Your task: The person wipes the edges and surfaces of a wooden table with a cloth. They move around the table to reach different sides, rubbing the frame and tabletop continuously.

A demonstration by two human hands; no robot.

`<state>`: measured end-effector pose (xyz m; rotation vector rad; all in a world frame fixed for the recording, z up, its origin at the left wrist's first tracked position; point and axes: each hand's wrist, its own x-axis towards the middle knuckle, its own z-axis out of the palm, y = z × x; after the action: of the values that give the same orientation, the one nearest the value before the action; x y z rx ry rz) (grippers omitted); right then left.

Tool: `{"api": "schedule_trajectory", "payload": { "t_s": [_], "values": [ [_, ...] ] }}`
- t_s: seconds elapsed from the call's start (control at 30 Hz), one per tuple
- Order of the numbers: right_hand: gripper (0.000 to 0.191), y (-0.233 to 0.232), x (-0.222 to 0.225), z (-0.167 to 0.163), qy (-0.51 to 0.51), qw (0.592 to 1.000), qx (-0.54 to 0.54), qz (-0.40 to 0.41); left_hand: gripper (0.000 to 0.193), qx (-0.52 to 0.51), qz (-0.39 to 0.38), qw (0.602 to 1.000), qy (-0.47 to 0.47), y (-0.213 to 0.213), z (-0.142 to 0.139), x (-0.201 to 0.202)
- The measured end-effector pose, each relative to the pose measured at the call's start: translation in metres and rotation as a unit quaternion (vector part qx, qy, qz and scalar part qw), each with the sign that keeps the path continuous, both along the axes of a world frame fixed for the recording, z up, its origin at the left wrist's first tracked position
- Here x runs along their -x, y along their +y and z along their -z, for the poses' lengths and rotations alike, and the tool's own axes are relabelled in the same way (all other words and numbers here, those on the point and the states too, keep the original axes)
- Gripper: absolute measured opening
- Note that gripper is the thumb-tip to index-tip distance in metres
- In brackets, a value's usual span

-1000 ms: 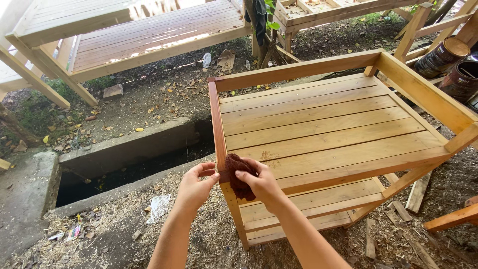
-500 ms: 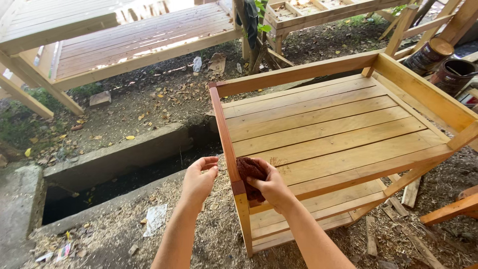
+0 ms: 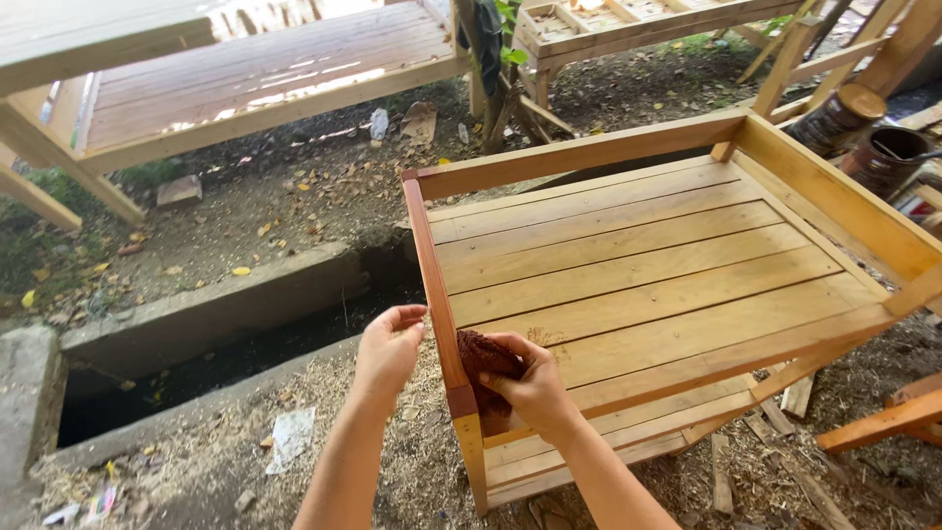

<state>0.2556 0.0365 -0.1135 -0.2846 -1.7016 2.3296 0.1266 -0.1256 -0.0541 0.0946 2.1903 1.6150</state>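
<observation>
A light wooden slatted frame [image 3: 667,265] stands in front of me, like a cot or shelf with raised rails. Its left rail [image 3: 426,245] is stained reddish-brown down to near the corner post. My right hand [image 3: 530,388] grips a dark reddish-brown rag [image 3: 481,355] pressed against the inner side of that rail near the corner. My left hand [image 3: 388,348] hovers with its fingers apart just left of the rail, holding nothing.
A concrete-edged trench [image 3: 216,353] runs on the left. Sawdust and wood offcuts [image 3: 775,442] cover the ground. Other wooden platforms [image 3: 255,79] stand behind. A dark tin with a stick [image 3: 893,157] sits at far right beside a log stump [image 3: 834,118].
The rag and my right hand have slid down the left rail toward the corner post. My left hand followed alongside, and the view shifted slightly.
</observation>
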Motion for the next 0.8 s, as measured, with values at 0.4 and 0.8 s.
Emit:
{"api": "schedule_trajectory", "payload": {
  "t_s": [0.4, 0.8],
  "values": [
    [0.040, 0.019, 0.053, -0.002, 0.049, 0.992, -0.104, -0.049, 0.030, 0.001, -0.098, 0.995, -0.002, 0.007, -0.004, 0.021],
    [0.041, 0.031, 0.124, 0.020, 0.054, 0.993, -0.087, -0.057, 0.031, 0.066, -0.125, 0.990, 0.010, 0.014, -0.013, 0.039]
  ]
}}
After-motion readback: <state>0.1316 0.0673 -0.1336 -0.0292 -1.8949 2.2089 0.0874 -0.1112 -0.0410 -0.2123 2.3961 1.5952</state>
